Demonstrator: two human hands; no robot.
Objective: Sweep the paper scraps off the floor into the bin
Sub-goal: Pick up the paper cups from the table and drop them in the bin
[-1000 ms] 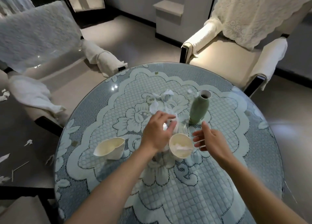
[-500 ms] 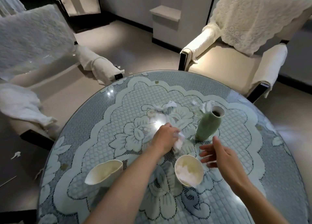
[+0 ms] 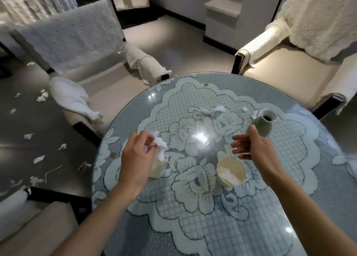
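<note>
My left hand (image 3: 136, 157) pinches a crumpled white paper wad (image 3: 160, 148) just above a cream cup (image 3: 158, 167) on the round table (image 3: 318, 188). My right hand (image 3: 251, 149) hovers with fingers spread and holds nothing, between a second cream cup (image 3: 230, 171) with paper in it and a green vase (image 3: 262, 125). More white scraps (image 3: 214, 111) lie at the table's middle, and a few lie beside the vase. Several paper scraps (image 3: 38, 159) lie on the dark floor at the left. No bin is in view.
A lace cloth under glass covers the table. A covered armchair (image 3: 77, 49) stands at the far left and another armchair (image 3: 299, 49) at the far right. A third seat (image 3: 38, 226) is near my left arm. A white step (image 3: 222, 14) lies beyond.
My left hand has lifted the paper wad from the table's middle and carried it left, over the left cup. My right hand stayed near the vase. The view shifted right.
</note>
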